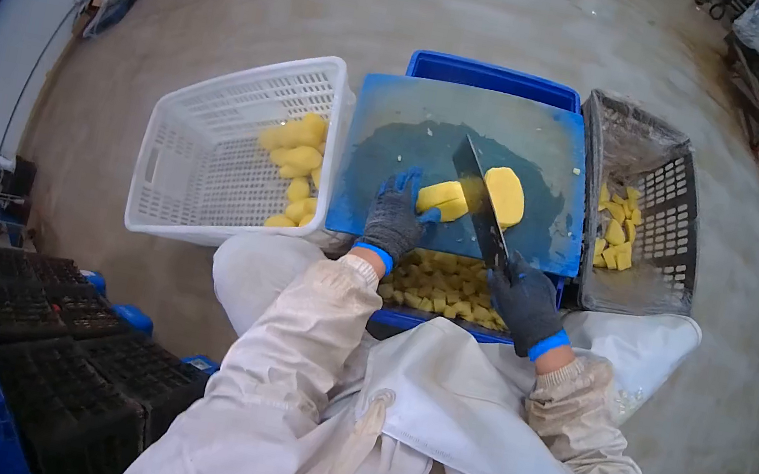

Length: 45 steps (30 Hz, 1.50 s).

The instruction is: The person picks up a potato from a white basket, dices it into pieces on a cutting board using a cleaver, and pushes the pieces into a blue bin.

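Note:
A peeled yellow potato lies cut on the blue cutting board (482,118). Its left part (444,201) shows a cut line, and its larger right part (504,197) has a flat face up. Between these parts stands the blade of a knife (480,199). My right hand (525,303), in a dark glove, is closed round the knife's handle. Gloved likewise, my left hand (397,212) grips the left potato part from its left side, thumb near the lower edge. Small scraps and a wet patch lie on the board.
A white crate (249,82) at left holds whole peeled potatoes (297,157). Beneath the board, a blue bin (499,77) contains many potato chunks (447,288). At right, a dark lined crate (682,219) holds cut pieces (617,228). Black crates (71,376) stand at lower left.

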Each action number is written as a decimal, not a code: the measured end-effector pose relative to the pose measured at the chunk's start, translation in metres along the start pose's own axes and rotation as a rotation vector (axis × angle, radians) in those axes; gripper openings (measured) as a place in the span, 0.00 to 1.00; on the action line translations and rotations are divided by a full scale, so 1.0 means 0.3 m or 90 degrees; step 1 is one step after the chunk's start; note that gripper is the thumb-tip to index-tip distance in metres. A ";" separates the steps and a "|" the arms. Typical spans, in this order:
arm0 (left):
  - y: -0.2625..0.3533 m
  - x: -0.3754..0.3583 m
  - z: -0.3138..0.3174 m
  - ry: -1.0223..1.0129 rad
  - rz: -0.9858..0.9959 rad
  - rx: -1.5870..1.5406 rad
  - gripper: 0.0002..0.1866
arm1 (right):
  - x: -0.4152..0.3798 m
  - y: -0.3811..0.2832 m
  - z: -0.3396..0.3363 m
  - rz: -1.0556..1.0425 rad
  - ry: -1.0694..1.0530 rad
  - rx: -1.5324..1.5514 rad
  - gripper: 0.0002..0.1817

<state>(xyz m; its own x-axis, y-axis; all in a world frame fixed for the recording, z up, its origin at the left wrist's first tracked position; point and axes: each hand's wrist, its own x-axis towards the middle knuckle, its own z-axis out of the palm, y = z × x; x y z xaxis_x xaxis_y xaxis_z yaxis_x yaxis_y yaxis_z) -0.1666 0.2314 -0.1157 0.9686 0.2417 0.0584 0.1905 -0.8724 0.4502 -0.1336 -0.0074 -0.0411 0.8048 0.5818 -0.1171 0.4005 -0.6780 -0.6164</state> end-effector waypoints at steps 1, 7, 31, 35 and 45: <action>-0.007 -0.017 0.008 0.043 -0.081 -0.030 0.39 | 0.015 -0.014 0.000 -0.001 -0.004 -0.001 0.16; -0.019 -0.001 0.044 0.064 -0.038 -0.073 0.27 | 0.053 -0.051 0.020 0.024 -0.058 -0.089 0.15; -0.021 -0.004 0.018 0.000 -0.062 -0.058 0.23 | 0.049 -0.112 0.196 -0.020 -0.052 -0.160 0.13; -0.050 0.069 0.025 0.068 0.079 0.067 0.29 | -0.040 -0.064 0.063 0.069 -0.017 0.030 0.17; 0.170 -0.157 0.164 -0.100 0.258 0.089 0.32 | -0.132 0.367 0.012 0.089 0.230 0.323 0.10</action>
<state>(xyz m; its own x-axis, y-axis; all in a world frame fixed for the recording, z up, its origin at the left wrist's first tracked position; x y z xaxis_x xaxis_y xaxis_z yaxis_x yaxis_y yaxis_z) -0.1947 0.1545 -0.1394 0.9797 -0.1897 0.0644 -0.2002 -0.9345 0.2943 -0.1230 -0.1035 -0.1069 0.9668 0.2552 -0.0081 0.0949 -0.3885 -0.9166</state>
